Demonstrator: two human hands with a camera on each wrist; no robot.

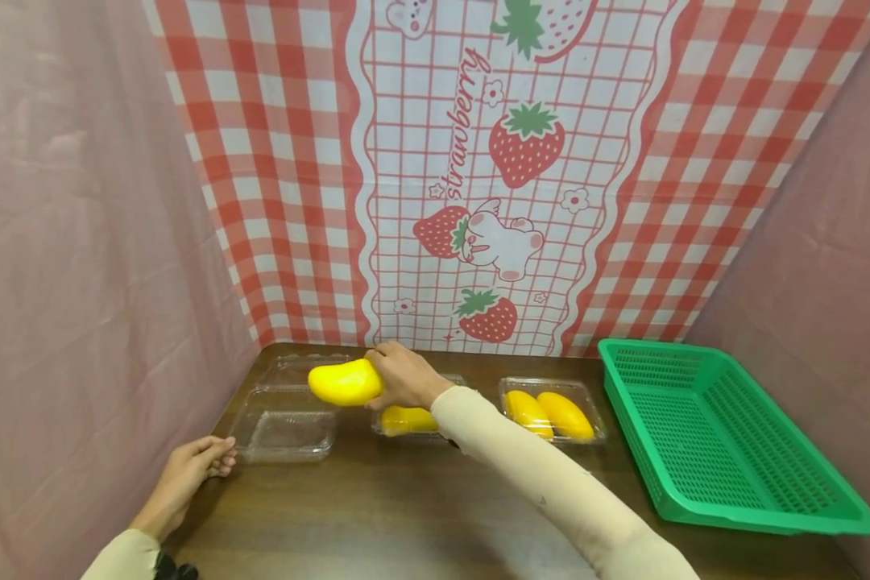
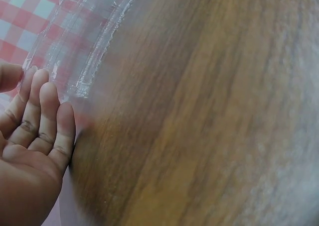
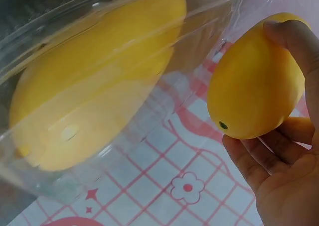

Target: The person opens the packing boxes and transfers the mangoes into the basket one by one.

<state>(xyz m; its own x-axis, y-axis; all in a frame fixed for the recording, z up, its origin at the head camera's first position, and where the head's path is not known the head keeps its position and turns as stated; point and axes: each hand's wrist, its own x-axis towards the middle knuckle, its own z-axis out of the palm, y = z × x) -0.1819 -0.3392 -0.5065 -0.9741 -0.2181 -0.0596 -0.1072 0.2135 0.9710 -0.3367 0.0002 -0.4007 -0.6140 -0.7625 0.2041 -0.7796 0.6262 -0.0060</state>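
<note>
My right hand [image 1: 406,377] grips a yellow mango [image 1: 344,383] in the air, just right of an open clear plastic box [image 1: 290,435] with its lid raised at the back. In the right wrist view, the thumb lies over the mango [image 3: 254,81] and the fingers are beneath it. My left hand [image 1: 192,471] is at that box's left front corner. The left wrist view shows its thumb and index fingertip pinching the edge of the plastic box [image 2: 79,52], other fingers extended. Below my right wrist, a middle clear box holds a yellow mango [image 1: 408,420], partly hidden by the hand.
To the right, a clear plastic box [image 1: 598,423] contains two yellow mangoes [image 1: 565,415]. A green slotted basket [image 1: 768,519] stands at the right table edge. Red checked cloth [image 1: 297,201] hangs behind the wooden table [image 1: 348,515], with pink cloth on both sides.
</note>
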